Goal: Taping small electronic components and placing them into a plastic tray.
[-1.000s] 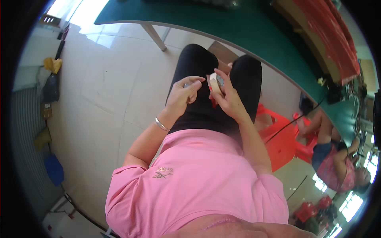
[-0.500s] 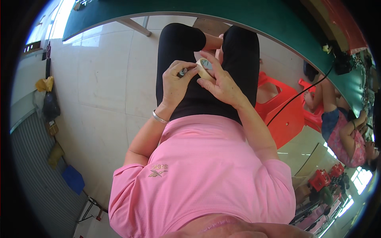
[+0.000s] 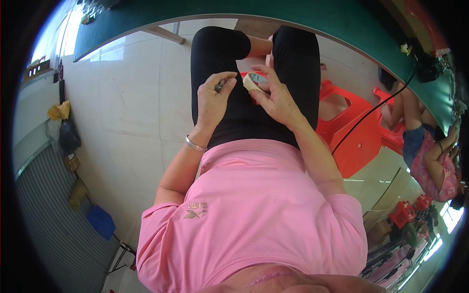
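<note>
Over my lap, in black trousers (image 3: 215, 63), my right hand (image 3: 282, 103) grips a roll of cream-coloured tape (image 3: 248, 84), thumb on the near side and fingers bent around it. The roll is tilted, so its pale printed inner core partly shows. To the left, my left hand (image 3: 211, 105) is curled with a small dark, shiny object (image 3: 220, 86) in its fingers; most of that object is hidden and its kind is unclear. Left thumb and index fingertips come close together near the roll, a small gap away from it.
A green tabletop (image 3: 205, 10) spans the far side beyond my knees. Red plastic stools (image 3: 349, 141) stand at the right, with a black cable (image 3: 373, 111) hanging before them. Another person (image 3: 435, 168) sits at far right. Bags (image 3: 68, 136) lie along the left wall.
My left fingers have come away from the tape roll, opening a gap between the hands. The roll has turned slightly in my right hand.
</note>
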A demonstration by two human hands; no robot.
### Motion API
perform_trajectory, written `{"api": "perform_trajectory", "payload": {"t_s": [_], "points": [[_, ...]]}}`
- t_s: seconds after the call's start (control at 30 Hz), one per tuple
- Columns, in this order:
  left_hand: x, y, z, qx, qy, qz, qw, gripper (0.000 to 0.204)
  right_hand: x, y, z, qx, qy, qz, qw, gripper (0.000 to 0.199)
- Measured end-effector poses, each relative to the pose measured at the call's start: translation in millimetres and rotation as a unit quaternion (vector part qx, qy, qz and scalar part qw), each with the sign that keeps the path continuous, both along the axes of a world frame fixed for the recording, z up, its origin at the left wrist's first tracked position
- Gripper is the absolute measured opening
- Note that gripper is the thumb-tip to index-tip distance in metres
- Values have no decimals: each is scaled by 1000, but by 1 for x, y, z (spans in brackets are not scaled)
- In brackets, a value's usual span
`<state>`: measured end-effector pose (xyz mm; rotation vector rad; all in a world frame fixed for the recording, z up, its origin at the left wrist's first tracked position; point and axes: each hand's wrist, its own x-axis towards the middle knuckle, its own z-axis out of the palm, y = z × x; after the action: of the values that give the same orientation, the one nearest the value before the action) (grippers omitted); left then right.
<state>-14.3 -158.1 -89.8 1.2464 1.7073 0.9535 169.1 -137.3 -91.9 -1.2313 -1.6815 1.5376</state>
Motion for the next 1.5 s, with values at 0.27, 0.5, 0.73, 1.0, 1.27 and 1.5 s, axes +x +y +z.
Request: {"api": "perform_trajectory", "payload": {"t_s": [0.27,0.5,0.73,1.0,1.27,1.5], "points": [[13,-12,-11,74,24,-40,996,16,-6,-4,3,22,-19,10,1000,53],[17,-15,-11,86,59,-10,994,8,-9,-8,2,56,-48,6,997,50],[14,-18,2,182,108,-16,977,10,-17,-3,-4,41,-28,-22,999,35],[11,-29,3,209,119,-4,971,9,-16,-7,-19,-47,44,-27,998,28],[1,-35,21,277,180,-5,944,9,-31,-4,-18,-92,156,-25,983,14],[0,-28,24,252,169,-3,953,9,-27,1,-13,-88,173,-35,980,6]]}}
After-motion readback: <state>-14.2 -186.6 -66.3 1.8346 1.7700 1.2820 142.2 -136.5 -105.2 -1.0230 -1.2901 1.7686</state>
